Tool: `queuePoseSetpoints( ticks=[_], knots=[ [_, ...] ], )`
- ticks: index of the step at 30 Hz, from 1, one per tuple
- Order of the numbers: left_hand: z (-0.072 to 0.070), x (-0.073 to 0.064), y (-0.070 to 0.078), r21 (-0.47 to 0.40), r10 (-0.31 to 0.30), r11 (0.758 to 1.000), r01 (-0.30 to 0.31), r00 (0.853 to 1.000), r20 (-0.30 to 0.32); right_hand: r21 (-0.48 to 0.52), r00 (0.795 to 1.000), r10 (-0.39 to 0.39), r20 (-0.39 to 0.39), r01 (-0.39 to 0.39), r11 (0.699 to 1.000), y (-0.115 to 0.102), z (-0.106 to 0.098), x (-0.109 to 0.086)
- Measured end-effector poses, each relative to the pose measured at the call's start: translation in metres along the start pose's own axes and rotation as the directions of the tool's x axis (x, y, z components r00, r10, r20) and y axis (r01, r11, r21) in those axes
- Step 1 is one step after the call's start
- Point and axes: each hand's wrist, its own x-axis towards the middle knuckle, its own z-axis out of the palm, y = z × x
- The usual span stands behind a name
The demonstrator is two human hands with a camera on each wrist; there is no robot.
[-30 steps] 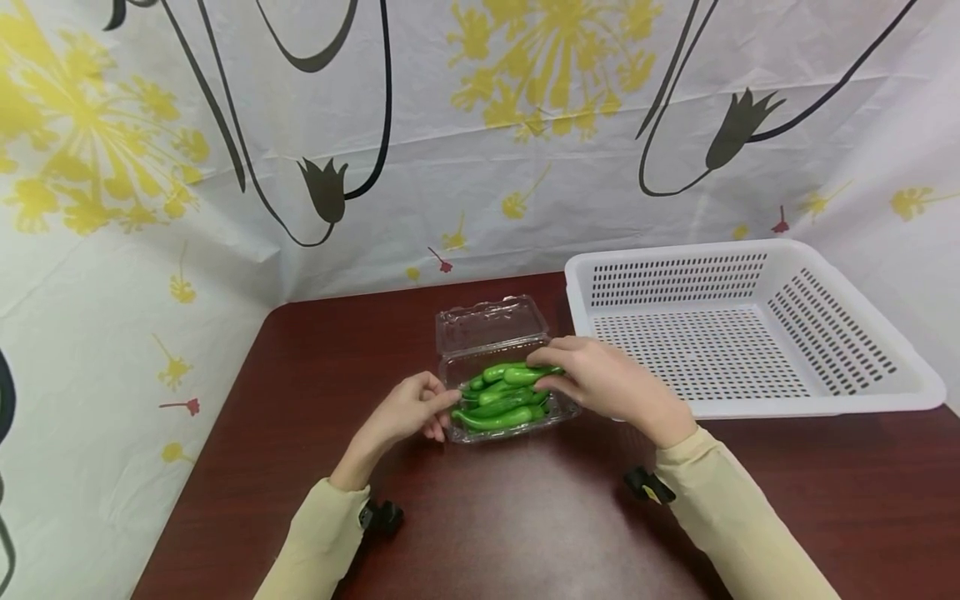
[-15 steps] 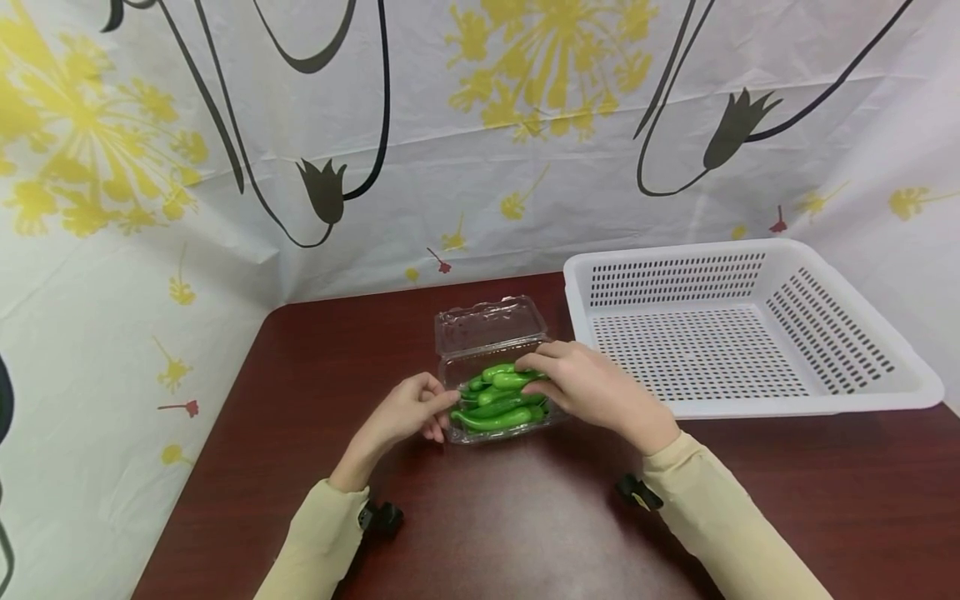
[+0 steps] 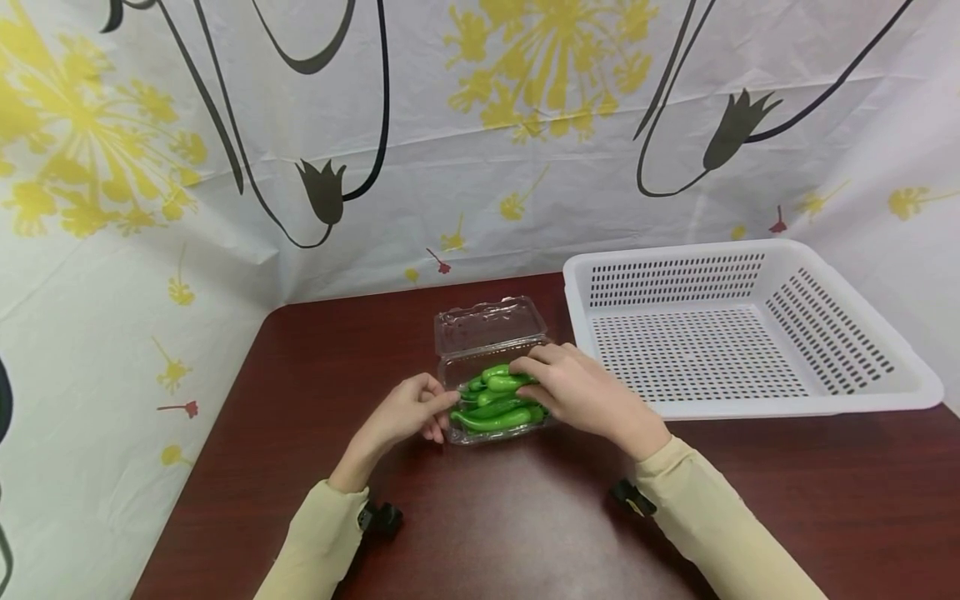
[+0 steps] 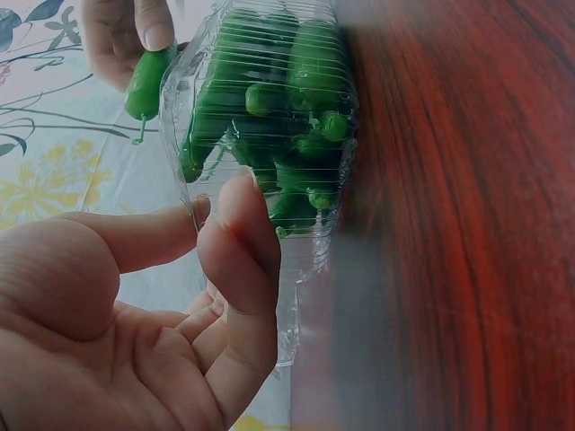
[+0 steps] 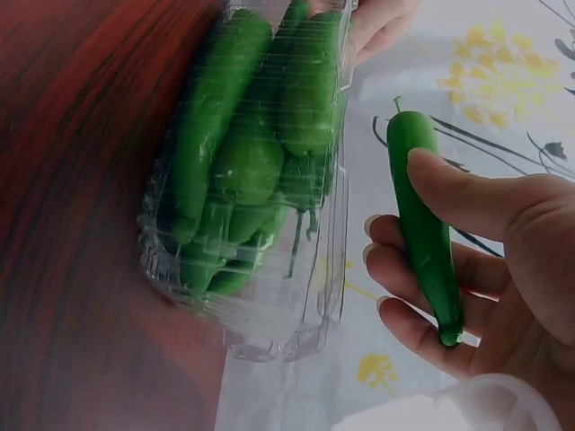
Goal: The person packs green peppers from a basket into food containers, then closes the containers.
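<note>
A clear plastic clamshell box [image 3: 491,354] stands on the table with its lid folded back, and several green chili peppers [image 3: 491,421] lie inside. At its left end my left hand [image 3: 408,408] pinches the rim, the thumb on the edge and the index finger against the outer wall [image 4: 238,269]. My right hand [image 3: 585,392] is over the box's right side. Between its thumb and fingers it holds one green chili pepper [image 5: 431,256], which is above the rim in both wrist views. The thumb covers part of this pepper.
A large white perforated plastic basket [image 3: 810,407] stands to the right of the box. Under everything is the dark red wooden table [image 3: 337,350]. A white cloth [image 3: 420,167] with yellow and grey flower prints hangs behind and at the sides.
My right hand has moved left, bringing its chili pepper farther in over the box. The left hand keeps its place at the rim.
</note>
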Motion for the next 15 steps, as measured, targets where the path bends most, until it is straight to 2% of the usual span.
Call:
queuePoseSetpoints(
  ticks=[15],
  knots=[
    [0.0011, -0.0009, 0.0013, 0.006, -0.006, 1.000, 0.006, 1.000, -0.003, -0.074, 0.999, -0.016, 0.032, 0.018, 0.997, -0.0101, 0.0098, 0.0000]
  ],
)
